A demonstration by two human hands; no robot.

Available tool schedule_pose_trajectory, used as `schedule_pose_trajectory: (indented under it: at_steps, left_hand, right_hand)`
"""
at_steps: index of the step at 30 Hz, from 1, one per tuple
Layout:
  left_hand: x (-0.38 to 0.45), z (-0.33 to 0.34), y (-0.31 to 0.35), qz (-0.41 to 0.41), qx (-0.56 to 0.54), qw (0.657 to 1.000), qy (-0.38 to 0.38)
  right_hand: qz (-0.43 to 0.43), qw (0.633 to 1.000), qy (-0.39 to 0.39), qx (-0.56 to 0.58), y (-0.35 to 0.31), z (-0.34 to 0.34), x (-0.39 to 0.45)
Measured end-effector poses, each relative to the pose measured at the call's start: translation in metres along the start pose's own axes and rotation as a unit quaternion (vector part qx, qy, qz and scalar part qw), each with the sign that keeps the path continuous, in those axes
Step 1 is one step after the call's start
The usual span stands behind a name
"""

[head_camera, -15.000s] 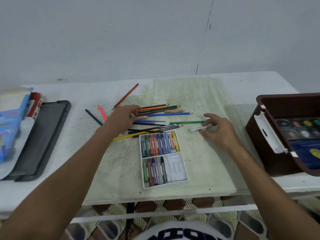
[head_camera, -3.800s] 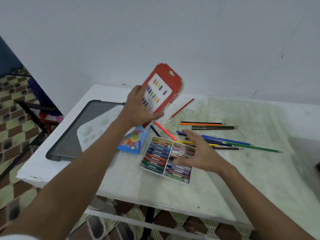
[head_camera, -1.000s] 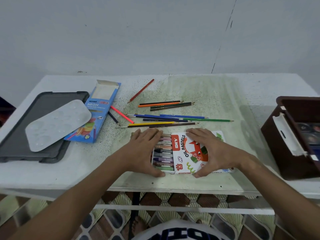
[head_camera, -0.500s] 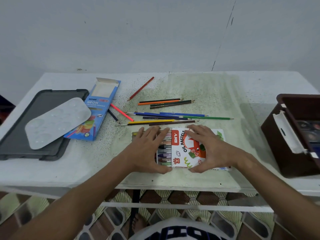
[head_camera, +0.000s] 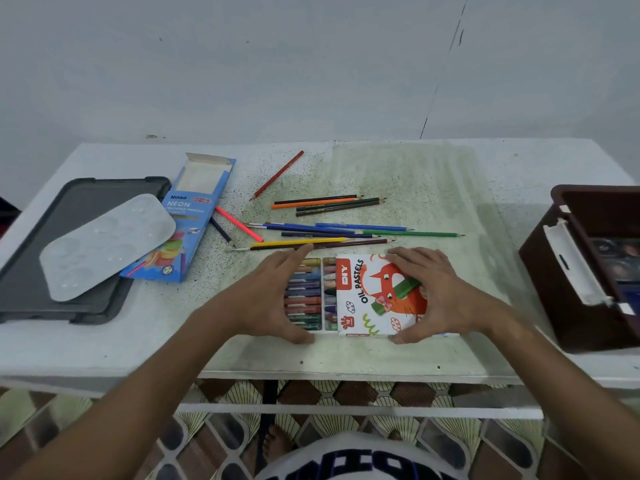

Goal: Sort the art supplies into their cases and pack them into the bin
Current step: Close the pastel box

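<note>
A: What is the biggest thing here?

B: The white table (head_camera: 104,344). On its right edge sits the brown bin (head_camera: 547,271), with paints inside. On the left is a dark tray (head_camera: 104,195) with a clear paint palette (head_camera: 107,244) on top. Next to it lies the blue pencil box (head_camera: 194,216), open at its far end. Loose colored pencils (head_camera: 332,233) lie in the middle.

A: And where are the pastels?

B: Near the front edge. The pastel tray (head_camera: 308,292) is partly inside the oil pastel sleeve (head_camera: 370,296). Its left part sticks out, so you can see the sticks.

A: What are the hands doing?

B: The left hand (head_camera: 273,296) curls over the tray's bare end, with one fingertip on the far edge and the thumb on the near edge. The right hand (head_camera: 433,292) holds the sleeve the same way.

A: How should they finish?

B: I think the tray should slide straight in, flat on the table. Push slow and keep it square. If a stick pokes up, it could catch on the sleeve's mouth. Then the box can go in the bin, and the pencils come after.
</note>
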State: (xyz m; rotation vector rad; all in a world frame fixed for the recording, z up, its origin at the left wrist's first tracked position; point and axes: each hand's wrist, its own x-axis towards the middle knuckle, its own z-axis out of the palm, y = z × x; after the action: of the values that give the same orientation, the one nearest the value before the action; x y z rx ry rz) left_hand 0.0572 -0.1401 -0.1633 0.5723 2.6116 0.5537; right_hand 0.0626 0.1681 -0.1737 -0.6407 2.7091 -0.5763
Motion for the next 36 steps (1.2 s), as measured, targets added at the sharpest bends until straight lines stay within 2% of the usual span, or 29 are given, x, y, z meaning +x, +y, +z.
schedule_pose_trajectory:
  at_steps: [6,9,11,13,15,19,22,26,30,36]
  left_hand:
    - [0.014,0.01,0.018,0.006,-0.036,0.999,0.002]
    - [0.005,0.012,0.008,-0.062,-0.063,0.994,0.057]
    - [-0.001,0.012,0.003,-0.131,-0.096,0.979,0.12]
    - [-0.003,0.013,0.005,-0.159,-0.157,0.963,0.152]
    - [-0.001,0.01,0.014,-0.167,-0.219,0.948,0.159]
    - [0.004,0.01,0.043,-0.146,-0.274,0.936,0.166]
    - [0.008,0.016,0.057,-0.136,-0.304,0.929,0.161]
    - [0.011,0.019,0.06,-0.168,-0.37,0.896,0.179]
    - [0.006,0.027,0.064,-0.19,-0.344,0.904,0.169]
    - [0.008,0.034,0.081,-0.24,-0.297,0.897,0.225]
  right_hand:
    - [0.003,1.0,-0.004,0.03,-0.003,0.002,0.004]
    - [0.036,0.997,0.005,0.068,0.007,0.002,-0.007]
    - [0.057,0.994,0.009,0.092,0.013,0.005,-0.014]
    - [0.065,0.991,0.01,0.121,0.016,0.007,-0.017]
    - [0.066,0.986,0.011,0.153,0.016,0.007,-0.015]
    - [0.062,0.982,0.019,0.176,0.013,0.008,-0.01]
    - [0.049,0.984,0.026,0.167,0.014,0.007,-0.006]
    - [0.048,0.987,0.034,0.152,0.022,0.005,-0.008]
    - [0.012,0.992,0.044,0.12,0.027,0.005,-0.006]
    - [-0.075,0.996,0.036,0.021,0.03,0.003,0.008]
